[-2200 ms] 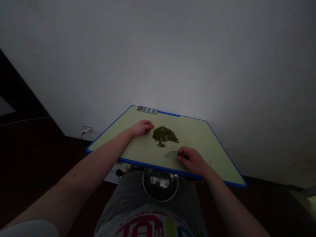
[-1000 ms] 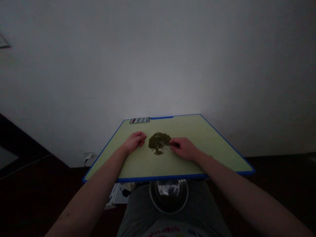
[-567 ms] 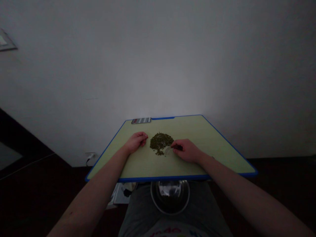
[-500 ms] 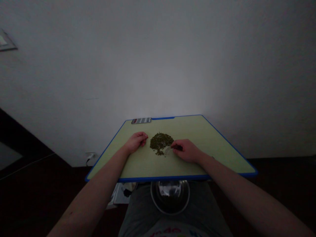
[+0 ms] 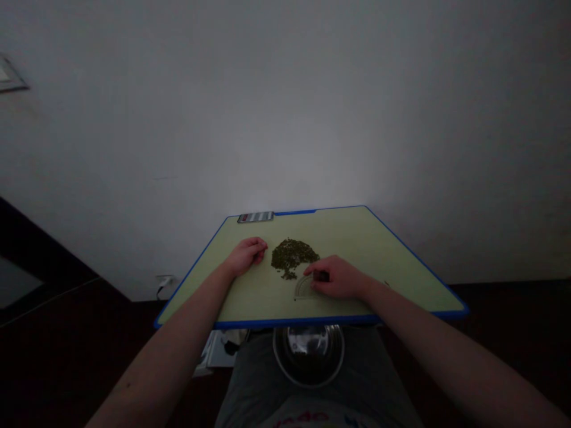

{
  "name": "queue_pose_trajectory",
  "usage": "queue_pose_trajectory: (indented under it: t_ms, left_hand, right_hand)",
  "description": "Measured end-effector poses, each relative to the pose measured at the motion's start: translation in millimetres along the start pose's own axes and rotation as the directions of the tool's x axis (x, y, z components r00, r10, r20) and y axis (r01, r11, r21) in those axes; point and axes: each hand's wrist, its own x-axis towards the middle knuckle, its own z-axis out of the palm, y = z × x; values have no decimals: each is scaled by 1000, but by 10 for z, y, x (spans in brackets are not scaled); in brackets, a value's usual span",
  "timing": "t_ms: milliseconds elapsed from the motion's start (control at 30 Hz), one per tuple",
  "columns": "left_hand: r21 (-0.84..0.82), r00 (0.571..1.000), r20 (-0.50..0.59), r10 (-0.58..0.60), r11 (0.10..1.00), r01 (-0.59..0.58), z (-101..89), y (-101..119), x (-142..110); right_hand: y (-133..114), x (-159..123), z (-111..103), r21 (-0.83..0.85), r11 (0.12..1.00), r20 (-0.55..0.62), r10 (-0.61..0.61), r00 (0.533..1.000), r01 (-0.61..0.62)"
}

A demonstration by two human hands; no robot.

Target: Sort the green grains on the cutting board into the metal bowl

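A pile of small greenish-brown grains [image 5: 292, 255] lies on the pale board [image 5: 357, 238], with a short tail of grains toward me. My right hand [image 5: 339, 277] is closed on a clear protractor [image 5: 303, 289], whose curved, marked edge lies on the board just on the near side of the pile. The hand covers the right part of the protractor. A tiny dark speck sits at the protractor's near left corner. Left of the pile and apart from it rests my left hand [image 5: 248, 255], thumb and fingers pressed together. Whatever may be between them is too small to tell.
At the far left of the board's blue rim lies a phone [image 5: 256, 217]. Below the near edge, a shiny metal bowl [image 5: 308, 355] stands on my lap with some grains inside. A white wall [image 5: 294, 119] rises behind the board. A plug [image 5: 165, 282] sits low on it.
My right hand has drawn the protractor toward me, away from the pile, and more of its curve shows. The left hand has hardly moved. Earlier, my view tilted.
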Motion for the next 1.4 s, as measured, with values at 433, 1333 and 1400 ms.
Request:
queue_pose_trajectory:
  t_ms: [433,1333,1400]
  left_hand:
    - [-15,1000,-3,-17,1000,16,3,5,0]
    - [-23,1000,4,-12,1000,12,23,28,-16]
    - [-30,1000,11,-9,1000,9,19,22,-14]
  right_hand:
    - [-18,54,49,-134,979,53,-147,988,152]
    - [-92,-62,33,165,984,179,-94,979,64]
    - [-100,-68,31,194,980,197,-91,976,52]
